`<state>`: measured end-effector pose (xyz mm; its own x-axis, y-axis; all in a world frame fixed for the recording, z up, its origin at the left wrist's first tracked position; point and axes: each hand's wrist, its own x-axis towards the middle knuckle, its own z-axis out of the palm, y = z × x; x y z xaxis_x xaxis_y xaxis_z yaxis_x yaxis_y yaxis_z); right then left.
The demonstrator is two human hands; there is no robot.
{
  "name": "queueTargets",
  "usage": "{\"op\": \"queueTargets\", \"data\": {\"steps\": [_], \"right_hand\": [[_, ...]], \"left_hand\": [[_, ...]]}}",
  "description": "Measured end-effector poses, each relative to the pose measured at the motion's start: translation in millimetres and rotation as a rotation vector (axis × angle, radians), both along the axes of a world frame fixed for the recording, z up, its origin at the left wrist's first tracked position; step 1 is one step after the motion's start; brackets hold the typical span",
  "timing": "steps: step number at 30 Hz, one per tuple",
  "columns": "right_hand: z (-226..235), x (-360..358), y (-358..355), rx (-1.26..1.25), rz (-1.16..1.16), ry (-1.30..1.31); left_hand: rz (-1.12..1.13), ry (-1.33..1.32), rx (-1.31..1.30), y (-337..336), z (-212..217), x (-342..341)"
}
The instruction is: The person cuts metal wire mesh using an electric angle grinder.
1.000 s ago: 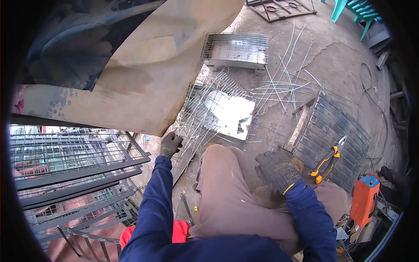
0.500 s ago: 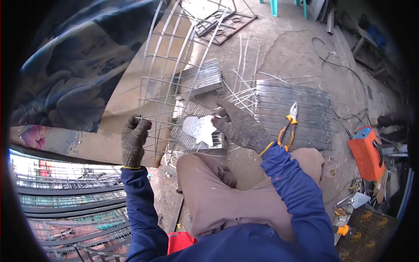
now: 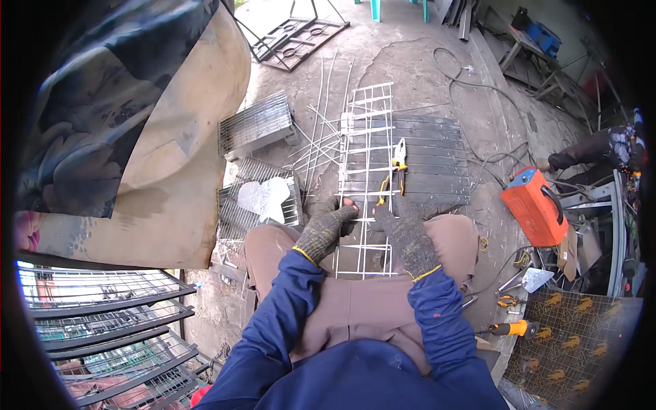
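A long narrow wire mesh panel (image 3: 367,130) reaches from my lap out over a dark slatted panel. My left hand (image 3: 328,232), in a grey knit glove, is closed on the mesh's left side. At its right side is my right hand (image 3: 410,239), gloved the same way, fingers curled at the wires; their tips are partly hidden. Just beyond, pliers (image 3: 400,160) with yellow and black handles lie on the slatted panel (image 3: 437,157), partly behind the mesh wires. To the left, a pale irregular sheet piece (image 3: 265,198) rests on a wire grate (image 3: 236,215).
A ribbed metal box (image 3: 256,123) and loose wire rods (image 3: 318,143) lie ahead. Fabric-covered board (image 3: 181,157) stands at left, above stacked mesh frames (image 3: 109,314). On the right are an orange machine (image 3: 536,208), cables (image 3: 478,154), a yellow power tool (image 3: 516,329) and another person's leg (image 3: 581,154).
The wire mesh has swung from the left to the front of my lap. My left hand has moved right with it, and my right hand has come to its right side. The view has shifted right.
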<state>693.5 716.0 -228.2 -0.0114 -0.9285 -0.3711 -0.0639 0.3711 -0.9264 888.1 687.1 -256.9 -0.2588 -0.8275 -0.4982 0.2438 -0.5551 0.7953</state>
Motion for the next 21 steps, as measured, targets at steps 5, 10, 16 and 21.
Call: {"op": "queueTargets", "data": {"steps": [5,10,16,21], "right_hand": [[-11,-12,-8,-0.079,0.009,0.138],[-11,-15,-12,-0.080,0.009,0.123],[-16,-7,-16,0.064,-0.082,0.111],[-19,0,-12,0.048,-0.170,0.041]], "left_hand": [[-0.047,-0.012,0.008,-2,-29,-6],[0.049,-0.263,-0.005,-2,-29,-5],[0.433,0.002,0.002,-10,-25,10],[0.541,-0.145,-0.032,-27,7,43]]}}
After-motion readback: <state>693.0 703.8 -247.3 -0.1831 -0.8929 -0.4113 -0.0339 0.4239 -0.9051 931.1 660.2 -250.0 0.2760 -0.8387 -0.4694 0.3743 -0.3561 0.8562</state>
